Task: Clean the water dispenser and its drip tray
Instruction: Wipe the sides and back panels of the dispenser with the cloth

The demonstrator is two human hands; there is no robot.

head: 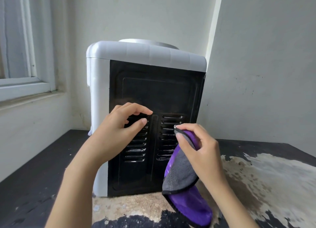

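**Colours and surface patterns around the two hands**

Water dispenser (136, 56): pale grey-white shell; the back panel (157, 94) behind both hands is glossy black, with two columns of black slots. Cloth (184, 173) pinched in the right hand (200, 149): purple on one face, grey on the other, edged in black. Table (34, 176) beneath the left hand (119, 125): black, worn to mottled beige and white patches under the right hand. Walls: off-white.

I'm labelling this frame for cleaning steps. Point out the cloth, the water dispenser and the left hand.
cloth (181, 174), head view, grey face of the fold.
water dispenser (159, 94), head view, black back panel.
left hand (118, 125), head view, back of hand.
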